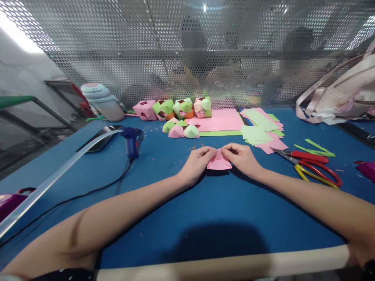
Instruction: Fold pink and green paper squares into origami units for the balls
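Note:
A small pink folded paper piece [219, 162] is held just above the blue table, its wide edge toward me. My left hand [197, 162] pinches its upper left side between thumb and fingers. On the upper right side, my right hand [241, 158] grips the same paper in a pinch. Both sets of fingertips nearly meet at its top and hide part of the folds. Behind the hands sit several small folded paper domes [176, 131] in pink and green, beside flat pink paper sheets [218, 120].
Several folded paper balls [184, 108] line the mesh panel. At left lie a blue glue gun [130, 142] with a long glue stick, a phone [99, 142] and a bottle [102, 102]. At right are cut paper pieces [257, 133], scissors [318, 171], red-handled pliers [310, 157] and a bag [348, 88].

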{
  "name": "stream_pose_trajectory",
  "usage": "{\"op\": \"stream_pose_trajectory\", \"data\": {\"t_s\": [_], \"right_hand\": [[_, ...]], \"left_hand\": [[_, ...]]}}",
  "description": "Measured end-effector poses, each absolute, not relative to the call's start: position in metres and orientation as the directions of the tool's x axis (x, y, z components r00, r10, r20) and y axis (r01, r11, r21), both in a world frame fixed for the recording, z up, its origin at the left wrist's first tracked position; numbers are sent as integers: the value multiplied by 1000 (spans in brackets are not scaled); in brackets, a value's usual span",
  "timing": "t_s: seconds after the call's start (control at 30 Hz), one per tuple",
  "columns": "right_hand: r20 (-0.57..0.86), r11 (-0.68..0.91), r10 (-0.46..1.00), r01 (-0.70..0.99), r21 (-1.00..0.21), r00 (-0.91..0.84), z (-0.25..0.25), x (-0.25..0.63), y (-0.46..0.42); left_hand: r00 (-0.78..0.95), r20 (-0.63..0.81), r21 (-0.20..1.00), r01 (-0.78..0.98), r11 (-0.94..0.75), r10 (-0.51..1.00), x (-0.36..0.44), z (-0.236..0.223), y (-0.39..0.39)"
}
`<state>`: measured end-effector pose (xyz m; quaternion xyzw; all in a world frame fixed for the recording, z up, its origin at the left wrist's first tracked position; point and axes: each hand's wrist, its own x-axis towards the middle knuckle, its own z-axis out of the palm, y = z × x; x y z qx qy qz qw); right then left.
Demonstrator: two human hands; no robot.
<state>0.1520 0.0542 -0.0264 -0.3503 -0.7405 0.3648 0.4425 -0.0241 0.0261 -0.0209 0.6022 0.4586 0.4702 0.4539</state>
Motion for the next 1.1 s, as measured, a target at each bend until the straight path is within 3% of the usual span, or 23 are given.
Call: {"op": "stream_pose_trajectory", "data": {"t_s": [0.13,0.3,0.5,0.7,0.9,1.1], "right_hand": [[445,539,823,238,-808,-352,-28,152,54],[520,591,800,238,-771,-301,-28,152,53],[671,781,624,352,-517,-400,-29,148,48],[693,817,566,415,-400,-446,-34,147,49],[713,830,536,436,-347,-453,-32,148,49],[715,836,537,393,-382,-447,-29,148,46]], "left_hand": [[241,53,996,-89,-33,969,-23,-27,28],[193,56,990,-138,-29,980,-20,-29,28],[124,121,990,-91,-110,985,-17,-28,24],[219,124,982,-169,-88,968,-13,-28,21],[219,-17,902,-418,109,975,-9,-23,18],[259,-8,905,-408,117,966,-9,-20,17]]}}
